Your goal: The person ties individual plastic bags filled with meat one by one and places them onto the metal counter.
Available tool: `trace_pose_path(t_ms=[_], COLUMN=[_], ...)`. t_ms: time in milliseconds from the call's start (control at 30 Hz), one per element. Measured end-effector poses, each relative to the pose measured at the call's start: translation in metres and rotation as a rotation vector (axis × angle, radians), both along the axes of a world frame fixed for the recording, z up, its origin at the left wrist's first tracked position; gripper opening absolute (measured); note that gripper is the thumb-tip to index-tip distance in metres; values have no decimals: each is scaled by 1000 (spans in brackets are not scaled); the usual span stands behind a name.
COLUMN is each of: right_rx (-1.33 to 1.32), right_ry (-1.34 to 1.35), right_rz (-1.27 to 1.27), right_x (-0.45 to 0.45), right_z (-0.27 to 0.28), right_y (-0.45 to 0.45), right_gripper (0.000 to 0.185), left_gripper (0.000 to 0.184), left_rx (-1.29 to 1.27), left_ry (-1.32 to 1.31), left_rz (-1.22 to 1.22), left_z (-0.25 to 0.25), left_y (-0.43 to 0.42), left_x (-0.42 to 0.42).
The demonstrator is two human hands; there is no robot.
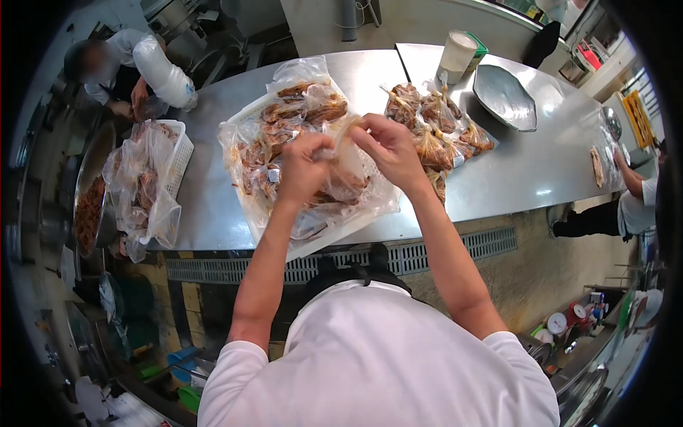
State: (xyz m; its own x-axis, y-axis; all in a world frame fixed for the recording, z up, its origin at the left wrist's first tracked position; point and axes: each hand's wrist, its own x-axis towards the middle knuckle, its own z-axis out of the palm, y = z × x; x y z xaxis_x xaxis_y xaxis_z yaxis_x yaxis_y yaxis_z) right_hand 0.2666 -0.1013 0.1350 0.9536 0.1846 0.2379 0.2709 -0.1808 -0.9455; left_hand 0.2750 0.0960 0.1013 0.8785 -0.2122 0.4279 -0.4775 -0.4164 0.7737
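A clear plastic bag [347,165] with brown food at its bottom is held up over a white tray. My left hand [304,168] is closed on one side of the bag's gathered top. On the other side, my right hand [391,148] pinches the same top between thumb and fingers. Beneath them, the white tray [307,246] is lined with plastic and holds several bags of brown, meat-like food [274,148]. Just right of my right hand lies a pile of tied bags [434,142] on the metal table.
A metal basin [506,98] and a whitish tub [457,55] stand on the steel table [491,203]. At left, a co-worker [131,67] stands behind a white basket [181,156] of bags, near a large pan [89,213] of brown food. Another person [639,203] works at the right end.
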Motion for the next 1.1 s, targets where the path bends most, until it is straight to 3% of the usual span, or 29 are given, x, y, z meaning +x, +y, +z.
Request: trace_pose_path(t_ms=[67, 167, 233, 267, 300, 333, 367, 433, 467, 500, 533, 567, 633, 700, 733, 767, 800, 833, 867, 900, 933, 967, 1000, 1100], right_rx=[247, 290, -47, -56, -55, 164, 385, 487, 618, 748, 748, 701, 649, 512, 168, 170, -19, -211, -378, -381, -387, -391, -152, -273], right_ry=[-193, -206, -126, -118, -118, 51, 221, 193, 296, 404, 406, 409, 412, 411, -10, -6, -11, -19, -233, -238, -108, 23, 268, 213], right_rz=[-63, 31, 62, 51, 43, -27, -98, -103, -90, -72, -66, -65, -68, 43, 104, 109, 130, 149, 140, 142, 234, 324, 423, 387], right_x=[5, 5, -3, 5, 2, -3, -6, 0, -2, -3, -3, -2, -1, -1, -6, -7, -5, -3, -3, -6, -9, -13, -21, -21], right_z=[-19, -55, -61, -81, -73, -58, -49, -58, -45, -38, -43, -49, -53, -57, -58, -59, -58, -58, -73, -70, -68, -66, -44, -47], right_y=[1, 12, 35, 38, 42, 48, 49, 46, 46, 47, 48, 46, 44, 48, 47, 51, 56, 58, 60, 58, 53, 48, 44, 37], right_gripper=[43, 80, 65, 53, 53, 49, 44, 38, 38, 39, 39, 38, 37, 39, 39, 39, 37, 34, 28, 28, 24, 23, 31, 37], left_gripper=[15, 15, 14, 19, 23, 46, 46, 67, 74, 74, 73, 72, 63, 53, 53, 45, 39, 39, 31, 24, 22, 22, 22, 24], left_rx=[-122, -184, -149, -271, -390, -589, -584, -130, 30, 30, -83, -197, -138, 150, 153, 42, -71, -72, -503, -937, -1145, -1149, -1126, -1035], left_ry=[102, 39, 37, 2, -33, 4, 8, -92, -86, -87, 90, 263, 201, -141, -138, 72, 276, 272, 381, 481, 674, 673, 575, 292], left_rz=[-12, -149, -232, -208, -184, -264, -274, 144, 86, 89, 22, -49, -36, -21, -15, 11, 36, 38, 163, 285, 284, 283, 278, 255], left_z=[45, 69, 69, 65, 61, 57, 51, 38, -7, -11, -16, -19, -14, -7, -4, -1, 1, -1, -5, -8, -11, -11, -10, 4], left_y=[-2, -12, -18, -20, -23, -18, -14, -6, 1, -1, -2, -2, 5, 11, 10, 4, -2, -8, -13, -16, -8, 6, 25, 74], left_x=[-8, -11, -12, -12, -11, -8, -12, -25, -15, -17, -21, -22, -19, -17, -18, -20, -19, -13, -5, 0, 2, 7, 14, 33])
